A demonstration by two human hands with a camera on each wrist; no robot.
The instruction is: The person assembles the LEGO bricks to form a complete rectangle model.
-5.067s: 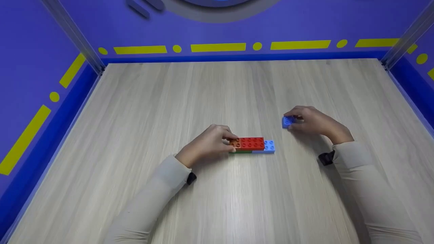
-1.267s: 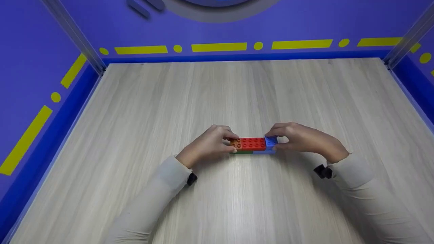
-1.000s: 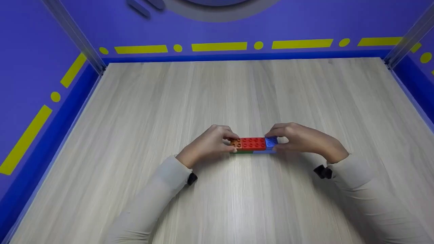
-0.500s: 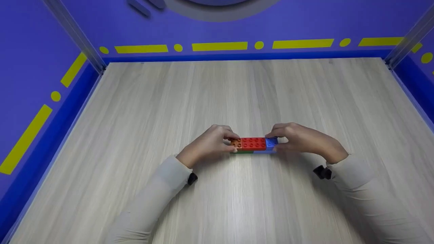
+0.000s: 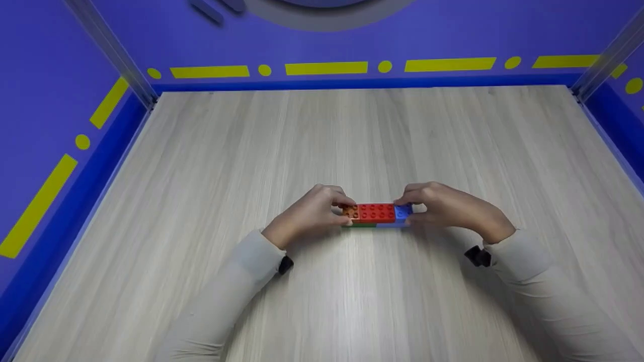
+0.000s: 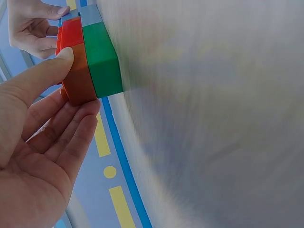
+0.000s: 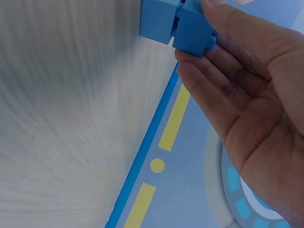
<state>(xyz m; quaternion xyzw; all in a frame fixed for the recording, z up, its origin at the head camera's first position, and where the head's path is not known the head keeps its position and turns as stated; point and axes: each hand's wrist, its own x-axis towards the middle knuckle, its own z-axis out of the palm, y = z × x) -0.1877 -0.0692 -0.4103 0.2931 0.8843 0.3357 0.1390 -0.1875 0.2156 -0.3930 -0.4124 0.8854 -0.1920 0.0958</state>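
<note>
A two-layer row of toy building bricks stands mid-table in the head view. Its top layer runs from an orange brick [image 6: 80, 76] through a long red brick [image 5: 377, 213] to a small blue brick [image 7: 192, 33]. Underneath lie a green brick [image 6: 102, 61] and a light blue brick [image 7: 159, 19]. My left hand [image 5: 308, 215] pinches the orange brick at the left end, thumb on the near side. At the right end my right hand [image 5: 453, 208] pinches the blue brick. A narrow gap shows between the blue and light blue bricks in the right wrist view.
The wood-grain table [image 5: 251, 151] stretches around the bricks on all sides. Blue panels [image 5: 322, 50] with yellow dashes and dots wall it in at the back, left and right.
From five seconds ago, my right hand has brought the blue brick left and nearer, onto the row's right end. Over the last second both hands stay nearly still.
</note>
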